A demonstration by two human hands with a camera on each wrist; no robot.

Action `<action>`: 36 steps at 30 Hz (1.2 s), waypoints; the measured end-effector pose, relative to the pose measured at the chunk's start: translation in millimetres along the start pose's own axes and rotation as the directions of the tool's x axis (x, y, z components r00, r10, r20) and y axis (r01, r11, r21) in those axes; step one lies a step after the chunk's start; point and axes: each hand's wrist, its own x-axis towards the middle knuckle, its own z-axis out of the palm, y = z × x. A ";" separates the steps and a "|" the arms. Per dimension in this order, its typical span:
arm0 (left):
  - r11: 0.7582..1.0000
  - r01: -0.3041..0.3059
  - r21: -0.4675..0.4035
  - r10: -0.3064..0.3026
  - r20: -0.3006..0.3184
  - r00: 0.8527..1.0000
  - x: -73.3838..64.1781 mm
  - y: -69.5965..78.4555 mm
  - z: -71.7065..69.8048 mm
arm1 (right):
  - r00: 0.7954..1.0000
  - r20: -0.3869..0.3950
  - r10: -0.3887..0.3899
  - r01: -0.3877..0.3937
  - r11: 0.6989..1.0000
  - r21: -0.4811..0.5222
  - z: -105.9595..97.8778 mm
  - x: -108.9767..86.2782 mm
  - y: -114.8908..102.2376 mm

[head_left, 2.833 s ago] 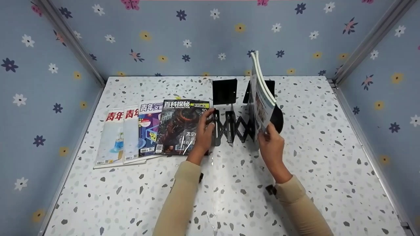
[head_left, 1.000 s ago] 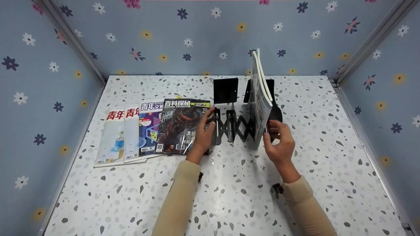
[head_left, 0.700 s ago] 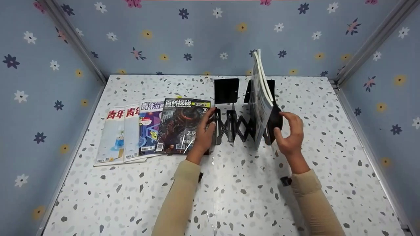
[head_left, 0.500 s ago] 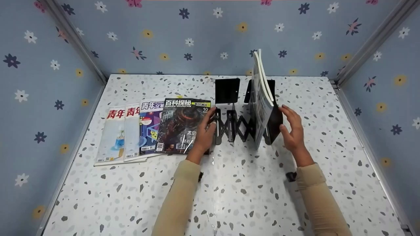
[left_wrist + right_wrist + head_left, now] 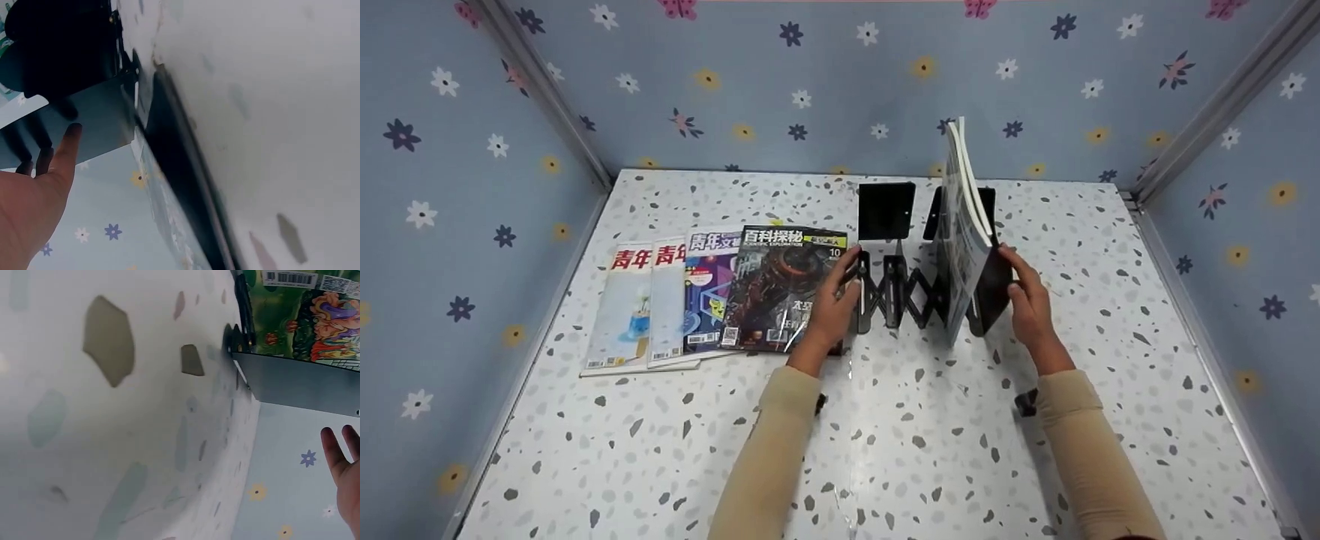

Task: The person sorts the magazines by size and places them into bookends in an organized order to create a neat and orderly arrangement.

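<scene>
A black expandable bookend [image 5: 892, 292] with crisscross links stands on the table, its upright plates spread apart. Two magazines [image 5: 966, 217] stand on edge in its right part, leaning slightly; a green cover [image 5: 275, 320] shows in the right wrist view. My left hand [image 5: 832, 306] is at the bookend's left end, and in the left wrist view its fairly straight fingers lie against a dark end plate [image 5: 101, 115]. On the other side my right hand [image 5: 1031, 307] has its extended fingers beside the outer face of the right end plate [image 5: 994, 292]. Neither hand grips anything.
Several magazines lie overlapped to the left, a dark-covered one [image 5: 780, 289] on top, close to my left hand. The speckled white table [image 5: 915, 450] is enclosed by blue flowered panels [image 5: 840, 82] at the back and both sides.
My right hand has let go of the standing magazines and moved right to the outside of the bookend's right end plate. The left hand stays at the left end.
</scene>
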 end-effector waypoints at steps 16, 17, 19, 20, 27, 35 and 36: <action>0.990 0.088 0.111 -0.096 0.076 0.992 -31.5 9.2 -28.2 | 0.997 -0.065 -0.035 0.043 0.990 0.135 21.8 -0.4 -0.6; 0.987 0.103 0.126 -0.114 0.079 0.990 -35.3 8.7 -30.3 | 0.997 -0.070 -0.033 0.041 0.991 0.128 22.5 -0.8 -0.3; 0.978 0.130 0.161 -0.145 0.080 0.986 -42.1 7.1 -34.7 | 0.996 -0.077 -0.034 0.044 0.991 0.125 23.1 -1.9 0.6; 0.974 0.140 0.179 -0.155 0.077 0.985 -44.8 3.7 -37.3 | 0.996 -0.080 -0.034 0.044 0.991 0.126 23.3 -2.4 1.2; 0.949 0.133 0.286 -0.150 0.038 0.988 -56.0 -21.7 -59.4 | 0.993 -0.119 -0.013 0.026 0.993 0.113 23.2 -3.7 6.0; 0.876 0.134 0.463 -0.125 -0.051 0.991 -63.8 -19.3 -88.3 | 0.992 -0.124 -0.032 0.054 0.982 0.179 24.4 -3.9 10.7; 0.862 0.141 0.487 -0.129 -0.059 0.990 -64.7 -18.6 -91.5 | 0.991 -0.126 -0.033 0.054 0.984 0.172 24.3 -4.0 11.2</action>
